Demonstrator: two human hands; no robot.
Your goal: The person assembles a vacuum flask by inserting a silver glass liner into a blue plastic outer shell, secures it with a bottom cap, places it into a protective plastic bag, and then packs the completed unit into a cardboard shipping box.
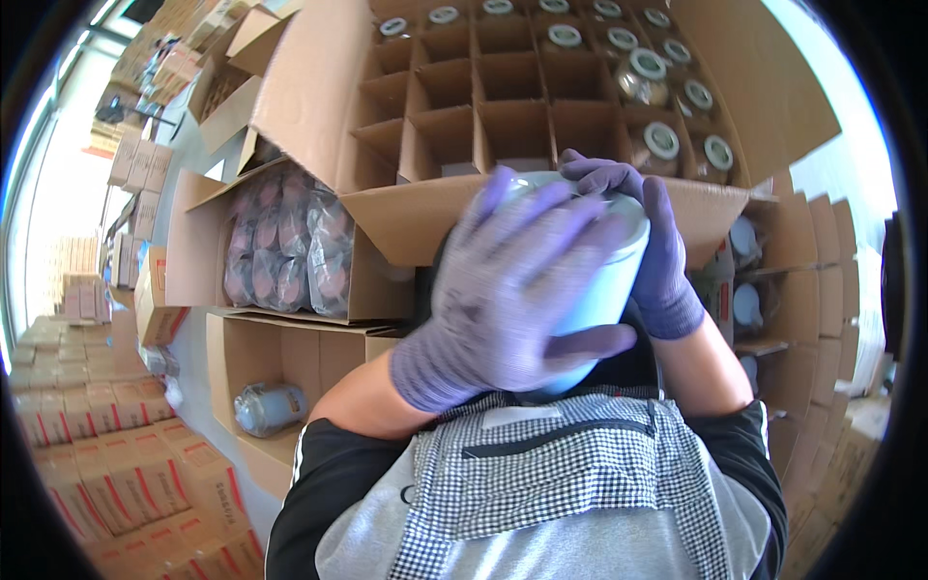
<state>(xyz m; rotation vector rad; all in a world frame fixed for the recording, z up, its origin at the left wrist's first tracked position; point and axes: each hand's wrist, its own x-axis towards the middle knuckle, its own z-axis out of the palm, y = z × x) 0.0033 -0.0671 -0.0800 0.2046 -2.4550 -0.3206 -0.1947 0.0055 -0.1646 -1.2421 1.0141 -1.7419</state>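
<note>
A light-blue canister point(601, 302) leans slightly in front of my body, between my two hands. My gloved left hand point(512, 280), blurred by motion, lies across its near side, with fingers stretched toward the top and the thumb along its wall. At the far right of its rim, my gloved right hand point(657, 242) is curved around the canister, fingers up. Just beyond stands an open carton point(406, 217) with cardboard dividers. Lidded jars point(646, 77) fill its back and right cells, while several front-left cells hold none. My left hand hides much of the canister.
To the left, an open carton point(198, 256) holds plastic-wrapped, pinkish round items point(290, 237). Below it, another carton point(227, 353) contains a wrapped light-blue canister point(271, 408). Cartons with wrapped items line the right point(788, 280). Sealed boxes point(164, 474) are stacked lower left.
</note>
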